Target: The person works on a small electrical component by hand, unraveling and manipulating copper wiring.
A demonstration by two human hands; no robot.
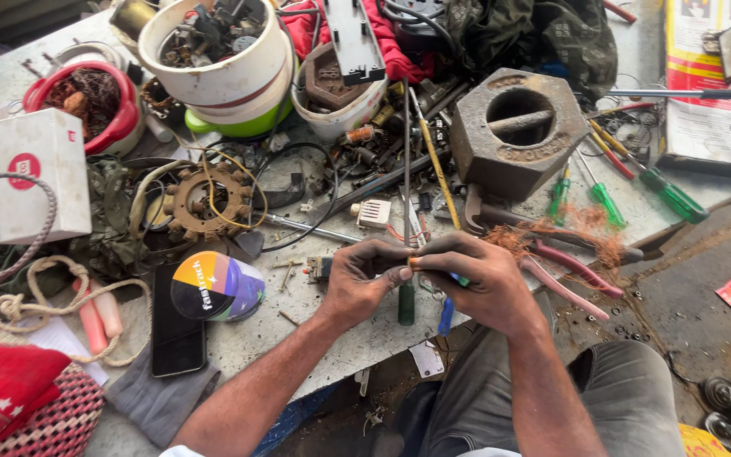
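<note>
I am pinching a thin wire (pixel 414 261) between the fingertips of both hands, just above the near edge of the surface (pixel 315 334). My left hand (pixel 359 282) is closing narrow on its end, thumb and forefinger pressed together, and my right hand (pixel 475 283) is curling over from the other side, holding the same wire along with something small and blue-green that I cannot make out under the fingers. As I read it, I am in the middle of the fine work on the wire end, twisting or baring it; the next move is calling for a steady pinch and a small, controlled roll of the fingertips rather than a pull.

Directly under the hands a green-handled screwdriver (pixel 406 300) is lying with its long shaft running away from me. Just beside my right hand the red-handled pliers (pixel 573 272) are resting in a tuft of loose copper strands (pixel 590 228). Beyond them a heavy hexagonal iron weight (pixel 518 131) is sitting, with more green screwdrivers (pixel 674 199) to its right. To my left are a colourful round tin (pixel 216 285), a dark phone (pixel 176 326) and a rusty gear (pixel 206 201), with white buckets (pixel 222 63) of parts farther back.
</note>
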